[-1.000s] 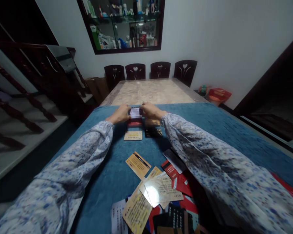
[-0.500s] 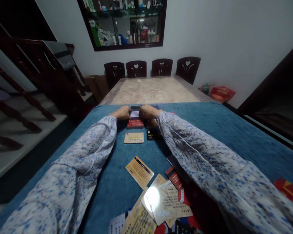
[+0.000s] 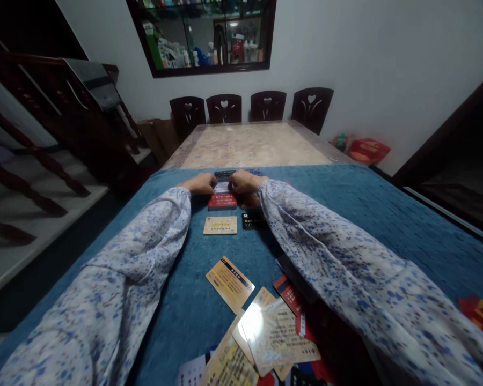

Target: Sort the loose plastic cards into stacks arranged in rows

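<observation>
1. The left hand [image 3: 200, 184] is placed at the left end of a pale, rectangular, glossy card [image 3: 222, 187], near the far edge of a blue textured cloth [image 3: 346, 214]. Its fingers are curled inward against that end; whether the card is pinched cannot be told.
2. The right hand [image 3: 245, 182] is set at the opposite end of the same card, its fingers bent and drawn together. Their tips are partly hidden, so a firm grip cannot be confirmed.
3. The pale card is thus framed between the two hands, just behind a red stack of cards with white lettering [image 3: 222, 201]. A dark strip-like card edge [image 3: 224, 173] is seen just beyond it.
4. In front of the red stack, a pale yellow printed card [image 3: 220, 225] is laid flat. Beside it, a black card marked "VIP" [image 3: 253, 221] is partly covered by the right white sleeve with blue flecks [image 3: 326, 241].
5. Nearer the camera, a golden card with a dark stripe [image 3: 230, 284] is laid at a slant. Next to it, a loose pile of overlapping cards is spread, in which a glossy cream card [image 3: 282, 335] and a red card with white print [image 3: 288, 294] are seen.
6. The cloth is draped over the near part of a beige marbled table [image 3: 245, 145], behind which four dark wooden chairs [image 3: 268, 106] are lined up.
</observation>
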### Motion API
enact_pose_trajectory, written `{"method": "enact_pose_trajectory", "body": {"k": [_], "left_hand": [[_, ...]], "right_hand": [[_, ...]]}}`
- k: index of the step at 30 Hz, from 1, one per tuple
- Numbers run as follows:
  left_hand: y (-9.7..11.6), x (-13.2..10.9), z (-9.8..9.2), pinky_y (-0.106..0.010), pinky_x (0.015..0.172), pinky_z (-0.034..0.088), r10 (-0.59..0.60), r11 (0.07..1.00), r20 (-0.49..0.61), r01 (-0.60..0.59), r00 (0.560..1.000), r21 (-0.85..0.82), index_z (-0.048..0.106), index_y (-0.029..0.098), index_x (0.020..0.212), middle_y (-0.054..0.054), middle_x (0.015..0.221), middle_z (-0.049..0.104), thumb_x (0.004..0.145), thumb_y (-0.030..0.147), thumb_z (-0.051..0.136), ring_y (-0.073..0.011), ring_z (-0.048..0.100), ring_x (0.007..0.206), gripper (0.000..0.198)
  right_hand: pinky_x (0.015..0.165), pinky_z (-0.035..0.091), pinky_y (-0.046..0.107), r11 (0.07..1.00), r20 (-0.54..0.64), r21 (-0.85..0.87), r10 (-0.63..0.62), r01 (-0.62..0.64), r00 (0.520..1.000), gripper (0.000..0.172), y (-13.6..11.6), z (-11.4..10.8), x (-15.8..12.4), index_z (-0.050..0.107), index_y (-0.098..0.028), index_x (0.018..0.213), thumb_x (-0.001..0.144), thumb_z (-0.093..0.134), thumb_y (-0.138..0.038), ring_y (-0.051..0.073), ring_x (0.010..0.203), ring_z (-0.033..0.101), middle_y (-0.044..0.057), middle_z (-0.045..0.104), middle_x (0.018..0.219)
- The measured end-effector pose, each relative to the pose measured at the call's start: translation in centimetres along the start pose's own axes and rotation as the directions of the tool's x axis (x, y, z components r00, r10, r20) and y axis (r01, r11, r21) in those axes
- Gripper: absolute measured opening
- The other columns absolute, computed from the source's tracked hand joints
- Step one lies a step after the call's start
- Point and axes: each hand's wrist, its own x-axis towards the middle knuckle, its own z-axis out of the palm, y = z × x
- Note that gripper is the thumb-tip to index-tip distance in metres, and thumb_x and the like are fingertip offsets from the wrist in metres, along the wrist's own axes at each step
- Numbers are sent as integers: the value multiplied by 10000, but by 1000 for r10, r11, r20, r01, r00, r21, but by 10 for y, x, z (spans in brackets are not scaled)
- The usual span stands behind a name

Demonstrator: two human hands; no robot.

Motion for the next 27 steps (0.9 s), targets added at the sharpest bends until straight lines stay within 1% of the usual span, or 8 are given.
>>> {"method": "enact_pose_trajectory", "body": {"k": [3, 9, 14, 17, 20, 23, 25, 27], "left_hand": [[1, 0, -2, -252, 739, 477, 2, 999, 42, -4, 999, 36, 749, 178, 1050, -29, 971, 763, 666, 317, 671, -213, 655, 890, 416], [4, 0, -4, -266, 765, 481, 6, 998, 71, -11, 997, 67, 745, 163, 1088, -57, 1015, 762, 698, 318, 675, -218, 661, 888, 425], [3, -3, -5, -269, 845, 501, -26, 1000, 31, 25, 999, 14, 737, 179, 1140, -65, 1128, 758, 694, 292, 708, -233, 671, 971, 461], [1, -5, -5, -272, 861, 510, -12, 1000, 36, 13, 999, -25, 737, 171, 1144, -65, 1127, 765, 699, 267, 699, -242, 679, 991, 457], [1, -8, -6, -258, 868, 519, -5, 999, 42, 7, 999, -43, 740, 179, 1135, -45, 1104, 776, 708, 241, 666, -231, 691, 1000, 438], [2, -11, -6, -237, 879, 518, -29, 999, 16, 29, 999, -18, 747, 199, 1123, -17, 1073, 784, 704, 180, 612, -211, 703, 997, 440], [3, -15, -4, -229, 879, 517, -38, 999, -31, 38, 999, -5, 756, 201, 1097, -12, 1050, 786, 705, 153, 584, -207, 705, 1000, 430], [4, -18, -2, -236, 878, 518, -40, 999, -97, 41, 994, 4, 770, 188, 1030, -24, 1009, 786, 715, 145, 570, -216, 705, 991, 375]], "right_hand": [[870, 516, 221, 1000, -3, 1, -18, 18, 1000, 398, 1, 0, 2, 746, -179, 1208, 818, 674, -154, 230, 1103, 710, 103, 759, 1205], [872, 526, 239, 999, 16, 5, -38, 38, 999, 418, 1, -1, 4, 745, -175, 1216, 807, 664, -138, 238, 1093, 711, 113, 761, 1191], [881, 529, 241, 1000, 24, -23, -15, 16, 1000, 407, -2, -1, 5, 746, -168, 1205, 810, 653, -139, 236, 1119, 703, 117, 754, 1213], [882, 533, 251, 999, 19, -27, -23, 24, 1000, 383, -3, -1, 7, 748, -153, 1189, 821, 643, -138, 246, 1123, 702, 124, 751, 1216], [870, 538, 255, 1000, 7, -14, -21, 21, 1000, 365, -2, 0, 8, 747, -155, 1178, 823, 660, -152, 253, 1115, 705, 120, 751, 1211], [847, 538, 246, 1000, -1, -3, -15, 15, 1000, 346, 1, 1, 9, 751, -156, 1157, 817, 691, -181, 255, 1096, 712, 115, 758, 1184], [843, 540, 253, 1000, -8, -7, -14, 14, 1000, 331, 4, 2, 9, 756, -163, 1145, 821, 701, -201, 258, 1089, 713, 114, 760, 1180], [853, 541, 271, 999, -28, -28, -25, 24, 999, 308, 7, 1, 7, 765, -174, 1131, 835, 703, -234, 261, 1087, 710, 114, 761, 1186]]}}
